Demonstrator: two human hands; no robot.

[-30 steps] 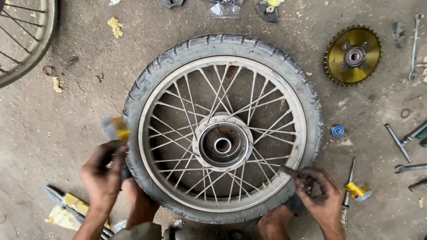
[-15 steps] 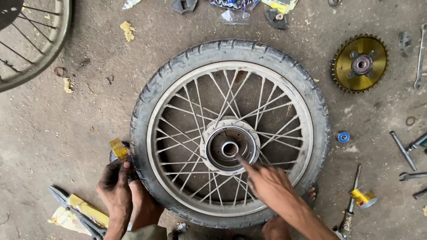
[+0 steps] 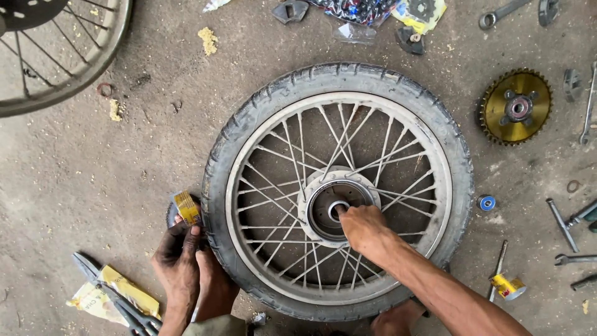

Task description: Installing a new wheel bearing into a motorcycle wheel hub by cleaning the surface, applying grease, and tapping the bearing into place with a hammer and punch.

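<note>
Left grip (image 3: 180, 252) clenched around small yellow tin (image 3: 187, 208); right fingers (image 3: 343, 214) inside wheel hub (image 3: 336, 202), grip unclear.

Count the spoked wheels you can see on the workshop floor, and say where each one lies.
2. A tyred wheel lies flat at centre, the right hand at its hub. A second wheel, partly cut off, lies at top left.

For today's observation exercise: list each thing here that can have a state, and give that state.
Spoked wheel: flat on the ground, tyre on.
Hub: open centre hole, facing up.
Right hand: fingertips at the hub hole.
Left hand: gripping a small yellow tin.
Gold sprocket: off the wheel, lying flat.
</note>
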